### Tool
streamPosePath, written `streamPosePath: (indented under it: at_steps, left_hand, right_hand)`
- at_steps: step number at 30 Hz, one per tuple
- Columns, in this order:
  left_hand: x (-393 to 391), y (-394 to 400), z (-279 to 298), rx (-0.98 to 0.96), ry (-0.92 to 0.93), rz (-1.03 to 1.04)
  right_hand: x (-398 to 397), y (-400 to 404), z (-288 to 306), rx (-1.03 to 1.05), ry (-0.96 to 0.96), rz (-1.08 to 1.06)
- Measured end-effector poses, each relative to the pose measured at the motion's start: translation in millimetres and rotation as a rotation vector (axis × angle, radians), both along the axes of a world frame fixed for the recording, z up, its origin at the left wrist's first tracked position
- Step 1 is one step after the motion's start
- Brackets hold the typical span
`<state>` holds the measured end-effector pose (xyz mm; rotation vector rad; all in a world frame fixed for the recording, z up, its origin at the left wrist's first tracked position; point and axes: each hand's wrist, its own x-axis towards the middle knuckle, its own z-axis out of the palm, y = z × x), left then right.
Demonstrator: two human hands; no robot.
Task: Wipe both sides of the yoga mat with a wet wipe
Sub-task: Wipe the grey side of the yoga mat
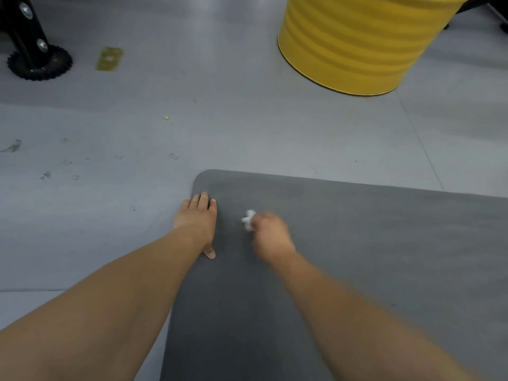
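A dark grey yoga mat [371, 243] lies flat on the floor, its rounded far-left corner near the middle of the view. My left hand [196, 220] rests flat on the mat's left edge with fingers spread and thumb pointing back. My right hand [270, 236] is blurred and closed around a crumpled white wet wipe [248, 220], which pokes out to the left of the fist and touches the mat a short way right of my left hand.
A large yellow drum [354, 42] stands on the grey floor [110, 166] beyond the mat, top right. A black rack foot with a toothed base [39, 61] sits top left, beside a yellowish sticker [109, 58] on the floor.
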<state>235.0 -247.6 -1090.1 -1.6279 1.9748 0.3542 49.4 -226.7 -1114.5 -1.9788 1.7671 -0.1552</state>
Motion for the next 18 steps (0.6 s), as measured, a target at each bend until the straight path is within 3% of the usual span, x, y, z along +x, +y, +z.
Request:
streamPosePath:
  at_steps: [3,6,13,16,18]
  left_hand:
    - [0.7,7.6,3.5,-0.058,0.057,-0.008]
    - [3.4,8.6,4.2,-0.048,0.097,-0.006]
    - [30.1,31.4,3.5,0.133,0.144,-0.078]
    - [36.9,42.0,-1.7,0.164,0.077,-0.135]
    - [37.2,45.7,-3.4,0.121,0.036,-0.169]
  right_hand:
    - [-84.3,-15.2,2.1,-0.025,0.142,-0.272]
    - [-90.9,-14.6,-3.6,-0.035,0.105,-0.382]
    - [64.5,71.5,-10.8,-0.077,-0.155,-0.031]
    - [45.1,68.9,-2.9,-0.126,-0.109,0.149]
    - [1.1,53.2,-5.5,-0.117,-0.012,0.072]
